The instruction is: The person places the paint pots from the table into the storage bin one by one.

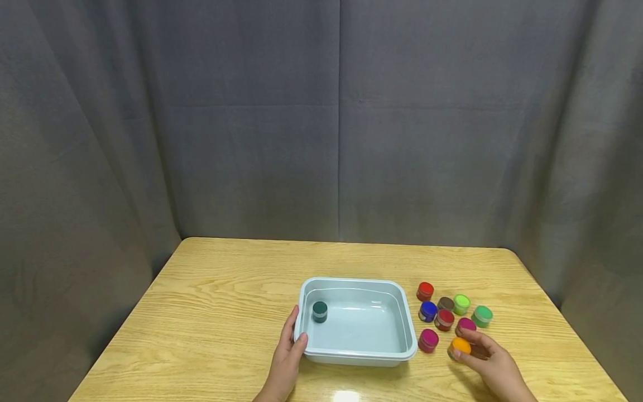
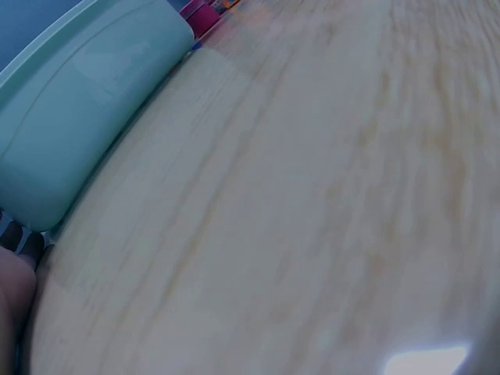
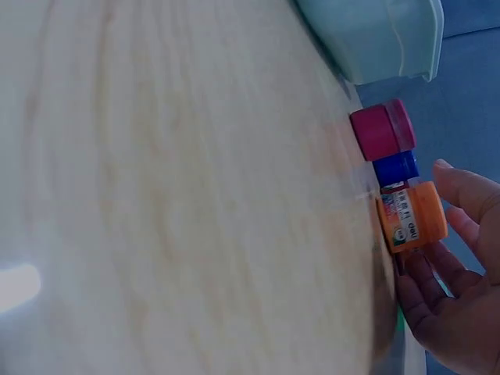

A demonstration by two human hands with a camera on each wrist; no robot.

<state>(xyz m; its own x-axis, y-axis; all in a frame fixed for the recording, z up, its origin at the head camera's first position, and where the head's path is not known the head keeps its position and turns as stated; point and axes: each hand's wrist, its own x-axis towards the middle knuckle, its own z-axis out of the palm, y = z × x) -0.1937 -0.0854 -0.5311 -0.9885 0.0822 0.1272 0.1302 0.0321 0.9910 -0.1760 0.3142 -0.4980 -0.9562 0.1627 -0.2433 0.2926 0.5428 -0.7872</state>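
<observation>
the fingers of the left hand (image 1: 287,355) are curled at the left end of a pale blue tray (image 1: 361,357), thumb over the rim near the front corner and the others along the outer wall, so they have a grip on it. the tray sits on the wooden table (image 1: 216,312), and inside it, toward the left wall, a dark green jar (image 1: 320,312) stands upright, lid up. just past the tray's right end comes a loose group of lidded jars, all standing on the table: a red jar (image 1: 425,290) farthest back, a blue jar (image 1: 428,311) in front of it, and a near magenta jar (image 1: 428,340) closest to the tray's front corner. then a dark red jar (image 1: 444,320) with a brown jar (image 1: 445,304) close behind it, and an orange jar (image 1: 460,346) at the front, its printed label showing in the right wrist view. the right hand (image 1: 493,365) is parted about the width of that orange jar, thumb by its lid, other fingers round the far side; whether they pinch it, i cannot tell. behind are a lime jar (image 1: 461,304), a far magenta jar (image 1: 466,324) beside the index finger, and rightmost a green jar (image 1: 482,316).
</observation>
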